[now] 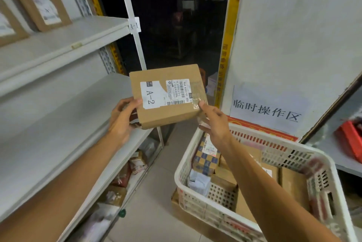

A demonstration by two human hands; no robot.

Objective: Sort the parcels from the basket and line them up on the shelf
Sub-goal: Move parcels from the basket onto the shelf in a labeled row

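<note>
- At the lower right, the white basket (pixel 184 159) has more parcels (pixel 205 161) inside, so the sorting is midway, I judge.
- Above it, the left hand (pixel 121 118) grips the lower left corner of a cardboard parcel (pixel 172 112) with curled fingers, and the right hand (pixel 215 122) pinches its taped right edge.
- The parcel is in the air between basket and shelf (pixel 68 120), and its label (pixel 150 95) reads "A-2".
- The next move probably needs the A-2 level; the post tag (pixel 134 25) farther away reads "A-1".

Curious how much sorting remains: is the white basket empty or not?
Not empty. The white basket holds a blue-checked box, a white packet and brown cartons.
</note>
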